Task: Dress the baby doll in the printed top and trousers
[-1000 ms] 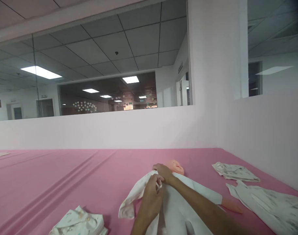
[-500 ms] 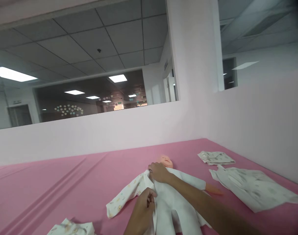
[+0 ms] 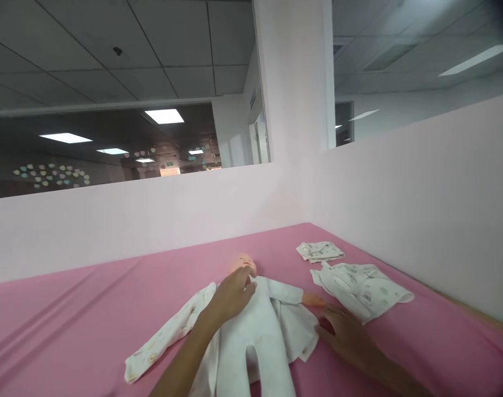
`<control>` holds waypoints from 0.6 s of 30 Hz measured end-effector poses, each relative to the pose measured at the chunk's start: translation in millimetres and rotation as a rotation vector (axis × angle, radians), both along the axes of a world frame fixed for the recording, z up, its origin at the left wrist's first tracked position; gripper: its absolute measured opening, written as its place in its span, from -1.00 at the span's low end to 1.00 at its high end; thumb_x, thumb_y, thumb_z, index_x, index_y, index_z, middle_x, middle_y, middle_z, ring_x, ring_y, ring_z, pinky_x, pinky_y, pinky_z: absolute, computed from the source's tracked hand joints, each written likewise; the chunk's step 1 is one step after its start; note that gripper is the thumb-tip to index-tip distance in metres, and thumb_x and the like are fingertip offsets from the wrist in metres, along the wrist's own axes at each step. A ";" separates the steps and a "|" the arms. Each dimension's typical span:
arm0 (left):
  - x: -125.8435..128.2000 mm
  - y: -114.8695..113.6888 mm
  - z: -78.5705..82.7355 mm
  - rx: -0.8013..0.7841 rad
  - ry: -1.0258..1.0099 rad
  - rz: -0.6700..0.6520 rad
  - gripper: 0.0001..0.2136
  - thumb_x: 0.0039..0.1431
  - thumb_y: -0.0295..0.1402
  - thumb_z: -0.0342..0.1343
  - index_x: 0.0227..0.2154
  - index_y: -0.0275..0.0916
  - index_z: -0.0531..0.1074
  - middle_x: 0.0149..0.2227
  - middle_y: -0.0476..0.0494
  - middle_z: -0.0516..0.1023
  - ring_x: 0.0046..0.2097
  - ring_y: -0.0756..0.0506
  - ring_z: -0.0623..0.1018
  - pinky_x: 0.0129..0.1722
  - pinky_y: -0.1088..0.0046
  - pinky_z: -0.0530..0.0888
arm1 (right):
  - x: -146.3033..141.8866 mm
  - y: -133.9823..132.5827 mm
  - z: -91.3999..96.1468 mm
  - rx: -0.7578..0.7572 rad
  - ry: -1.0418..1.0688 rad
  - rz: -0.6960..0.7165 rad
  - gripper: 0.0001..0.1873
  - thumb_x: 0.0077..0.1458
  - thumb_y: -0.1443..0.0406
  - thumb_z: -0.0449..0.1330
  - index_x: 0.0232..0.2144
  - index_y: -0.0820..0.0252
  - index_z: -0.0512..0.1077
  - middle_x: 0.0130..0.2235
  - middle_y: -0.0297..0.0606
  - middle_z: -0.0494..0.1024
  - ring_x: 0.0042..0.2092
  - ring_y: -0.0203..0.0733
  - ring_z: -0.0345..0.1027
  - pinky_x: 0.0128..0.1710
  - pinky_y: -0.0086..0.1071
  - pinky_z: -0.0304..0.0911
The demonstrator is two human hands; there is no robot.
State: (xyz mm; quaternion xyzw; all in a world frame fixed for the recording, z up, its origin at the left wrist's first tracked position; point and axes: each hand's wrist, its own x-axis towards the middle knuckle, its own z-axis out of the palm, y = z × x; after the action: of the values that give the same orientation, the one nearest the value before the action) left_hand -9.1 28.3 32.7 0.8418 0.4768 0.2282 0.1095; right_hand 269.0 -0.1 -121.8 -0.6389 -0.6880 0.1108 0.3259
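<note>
A doll [image 3: 251, 322] with a white cloth body lies on its back on the pink surface, its head farthest from me. Its left arm reaches right to a bare orange-toned hand [image 3: 312, 299]. Under it is spread a white printed baby top, one long sleeve [image 3: 169, 336] over the doll's arm at left and a loose panel [image 3: 297, 328] at right. My left hand [image 3: 231, 295] lies at the doll's upper chest, just below the head, fingers loosely bent. Beside the doll's hand and the panel's edge is my right hand [image 3: 342, 333], thumb and fingers apart.
Two more printed baby garments lie at right: a folded one [image 3: 320, 251] and a spread one [image 3: 361, 286]. The pink sheet [image 3: 90, 320] meets white walls [image 3: 421, 209] at the back and right. Glass windows [image 3: 131, 82] sit above the walls.
My right hand has left the doll's shoulder and moved right, to the doll's hand. My left hand has gone from the garment's side up to the chest. The view has turned right.
</note>
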 end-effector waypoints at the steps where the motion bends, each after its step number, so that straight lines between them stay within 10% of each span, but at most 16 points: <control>1: 15.5 12.5 -1.4 0.022 0.137 -0.050 -0.82 0.18 -0.34 -0.10 -0.23 -0.16 0.37 -0.22 -0.11 0.49 -0.22 -0.14 0.47 -0.26 0.39 0.33 | 1.4 0.7 -1.8 0.011 -0.016 0.010 -0.83 0.01 0.21 0.07 -0.59 0.03 0.23 -0.36 -0.18 0.46 -0.25 0.00 0.36 -0.23 -0.15 0.22; 7: 80.6 61.3 -36.5 0.022 0.535 -0.071 -0.67 -0.05 -0.42 0.18 -0.14 -0.29 0.43 -0.12 -0.40 0.51 -0.05 -0.39 0.49 -0.07 0.07 0.35 | -6.0 2.6 13.5 -0.027 -0.025 0.096 -0.93 -0.09 0.36 0.00 -0.55 0.10 0.20 -0.39 -0.30 0.43 -0.27 -0.10 0.31 -0.22 -0.24 0.18; 18: 99.3 67.8 -51.6 0.073 0.690 -0.075 -0.49 -0.09 -0.21 0.24 -0.02 -0.24 0.39 -0.04 -0.41 0.48 -0.03 -0.41 0.49 -0.12 -0.04 0.39 | -17.4 -29.8 18.7 -0.134 0.086 0.079 -0.74 0.03 0.07 0.09 -0.49 0.11 0.22 -0.30 -0.26 0.41 -0.14 -0.04 0.25 0.01 -0.11 0.05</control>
State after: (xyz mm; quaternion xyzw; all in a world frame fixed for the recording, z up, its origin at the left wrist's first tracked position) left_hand 90.2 96.1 -18.9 0.8895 0.4462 -0.0573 -0.0800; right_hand 251.6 -30.0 -103.0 -0.6263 -0.6890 0.1966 0.3071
